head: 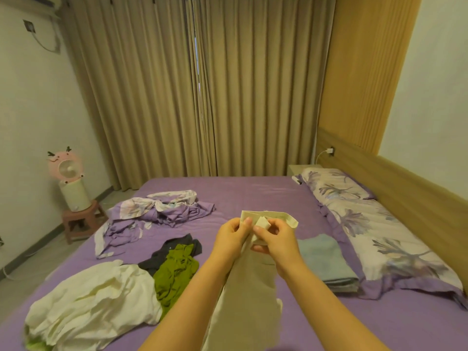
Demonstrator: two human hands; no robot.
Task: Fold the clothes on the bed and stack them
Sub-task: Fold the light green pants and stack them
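- Your two hands hold one beige cloth garment (249,295) up above the purple bedsheet (253,196). Its lower part hangs down between your forearms and runs out of view at the bottom edge, so you cannot tell what kind of garment it is.
- Your left hand (231,236) grips the garment's top band with curled fingers; your right hand (277,240) pinches a pale inner flap of the same band, thumb against fingers. The flap's detail is too small to read.
- Loose clothes on the bed number three that you can count: one cream crumpled garment (96,305) at near left, one olive-green crumpled garment (174,272) just beside it, and one dark grey garment (172,249) lying partly under the green one.
- A scrap of bright green (38,345) shows under the cream piece at the frame's corner; what it belongs to is hidden.
- One folded pale blue-grey cloth stack (326,262) lies to your right, touching the floral pillows; how many layers it holds is unclear.
- One rumpled purple-and-white floral cover (157,211) lies at far left of the bed.
- The long floral-print pillows (364,224) along the headboard appear as two, the nearer cut off at the right edge.
- One pink round fan (66,165) stands on a small brown stool (78,219) by the wall.
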